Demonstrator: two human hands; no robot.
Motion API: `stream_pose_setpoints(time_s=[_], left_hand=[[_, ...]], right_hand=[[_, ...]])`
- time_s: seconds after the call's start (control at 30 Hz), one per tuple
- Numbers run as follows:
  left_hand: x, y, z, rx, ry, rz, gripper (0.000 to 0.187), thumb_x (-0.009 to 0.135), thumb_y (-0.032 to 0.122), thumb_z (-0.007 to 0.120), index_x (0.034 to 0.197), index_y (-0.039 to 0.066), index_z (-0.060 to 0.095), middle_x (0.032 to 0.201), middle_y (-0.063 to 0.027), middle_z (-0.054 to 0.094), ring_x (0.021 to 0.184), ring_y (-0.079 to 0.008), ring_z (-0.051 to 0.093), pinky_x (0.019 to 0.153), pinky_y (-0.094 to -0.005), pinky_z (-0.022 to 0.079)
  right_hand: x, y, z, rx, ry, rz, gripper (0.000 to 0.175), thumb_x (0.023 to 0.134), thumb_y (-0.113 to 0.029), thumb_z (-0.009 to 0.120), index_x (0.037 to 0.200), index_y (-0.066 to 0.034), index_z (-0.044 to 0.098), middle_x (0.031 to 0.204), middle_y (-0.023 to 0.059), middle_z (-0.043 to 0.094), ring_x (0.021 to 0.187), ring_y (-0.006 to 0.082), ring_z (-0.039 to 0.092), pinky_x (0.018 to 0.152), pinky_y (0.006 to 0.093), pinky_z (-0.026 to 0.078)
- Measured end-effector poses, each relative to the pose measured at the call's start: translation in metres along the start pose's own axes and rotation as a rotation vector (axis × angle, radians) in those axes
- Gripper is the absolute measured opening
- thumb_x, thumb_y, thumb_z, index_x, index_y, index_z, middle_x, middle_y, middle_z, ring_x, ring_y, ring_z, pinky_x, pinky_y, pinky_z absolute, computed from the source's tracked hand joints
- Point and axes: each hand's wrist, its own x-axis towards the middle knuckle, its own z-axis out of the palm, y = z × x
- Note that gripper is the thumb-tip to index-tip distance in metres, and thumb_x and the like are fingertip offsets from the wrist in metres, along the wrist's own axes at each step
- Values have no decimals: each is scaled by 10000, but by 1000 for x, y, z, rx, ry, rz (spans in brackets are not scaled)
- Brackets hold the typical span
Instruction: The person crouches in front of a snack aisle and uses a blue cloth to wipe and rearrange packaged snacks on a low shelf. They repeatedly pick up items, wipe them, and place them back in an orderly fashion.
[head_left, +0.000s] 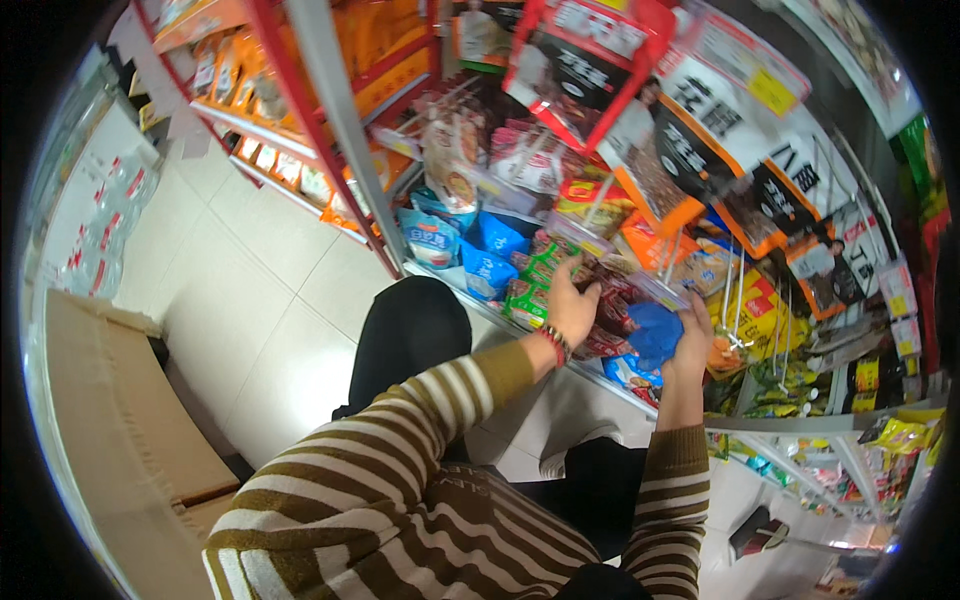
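Observation:
My left hand (574, 304) reaches over the bottom shelf, beside green-and-red snack packets (536, 285); its fingers are partly bent, and whether it grips a packet cannot be told. A blue cloth (654, 335) is held in my right hand (690, 341), against dark red packets (611, 319) on the same shelf. Just left of the green packets stand blue-and-white bags (487, 270). A light blue bag (429, 238) is at the shelf's left end. Under the cloth lies a blue-and-white packet (634, 370).
Hanging food pouches (667, 165) and metal display hooks (731, 292) jut out above my hands. A red-framed rack (300, 97) stands to the left. Cardboard boxes (135, 405) and bottled water packs (112, 225) are at the far left. A shoe (757, 534) shows at lower right.

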Motion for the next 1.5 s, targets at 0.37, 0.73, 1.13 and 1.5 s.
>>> stream_pose_setpoints(time_s=[0.37, 0.73, 1.13, 1.5], left_hand=[[22, 116, -250, 424, 5, 787, 235, 845, 53, 623, 1077, 22, 636, 1035, -145, 653, 990, -326, 618, 874, -384, 486], [169, 15, -230, 705, 156, 440, 1091, 635, 389, 860, 1444, -26, 257, 1494, -312, 209, 1326, -493, 307, 1134, -512, 272], [200, 32, -195, 774, 247, 512, 1163, 648, 443, 858, 1496, -3, 199, 1526, -321, 162, 1395, -480, 222, 1132, -528, 246], [159, 26, -193, 834, -128, 1052, 836, 710, 156, 781, 1416, 17, 355, 1441, -233, 369, 1292, -433, 387, 1082, -495, 337]], right_hand=[[-126, 10, 21, -258, -289, 23, 246, 943, -30, 571, 1180, 28, 592, 1078, 108, 675, 1008, 165, 622, 915, 291, 476], [-177, -36, 29, -388, -108, 49, 284, 927, -37, 598, 1202, 31, 584, 1001, 127, 681, 944, 183, 639, 881, 279, 484], [-227, -50, -5, -384, 220, 178, 307, 905, -39, 586, 1206, 23, 575, 985, 141, 678, 906, 202, 636, 850, 307, 517], [-228, -44, 4, -362, 146, 184, 323, 920, -63, 580, 1223, 47, 559, 985, 135, 673, 933, 200, 635, 880, 300, 502]])
